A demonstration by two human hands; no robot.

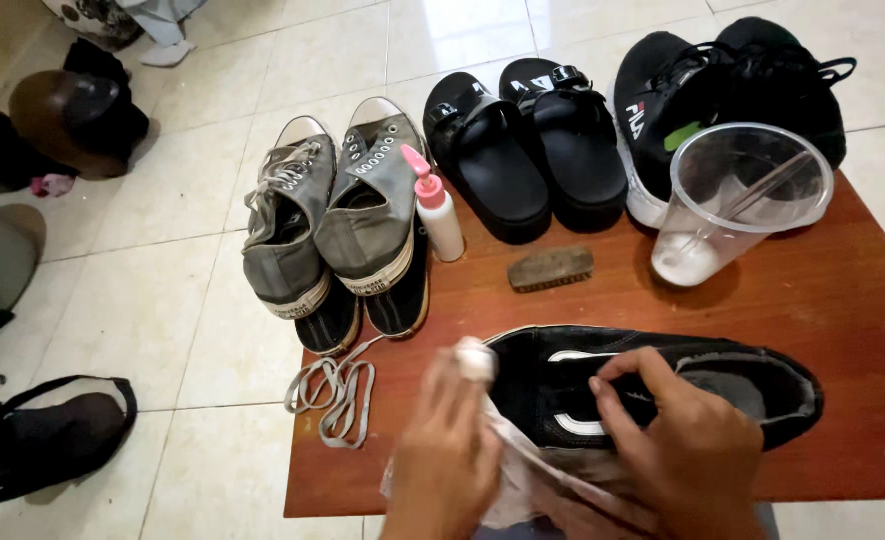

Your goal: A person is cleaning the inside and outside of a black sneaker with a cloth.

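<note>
Head view: black shoe [663, 385] with white stripes lies on side near front edge of wooden board [843, 300], toe end toward left hand. Left hand [448, 455] closed around white cloth [478, 362], cloth pressed on toe, likely for wiping. Right hand [688, 445] half curled, fingers gripping shoe upper so it stays steady. Brush [551, 268], squeeze bottle [438, 212], clear plastic cup [738, 200] just behind, within easy reach. Loose grey laces [338, 390] at board's left edge, beside grey sneakers [333, 215].
</note>
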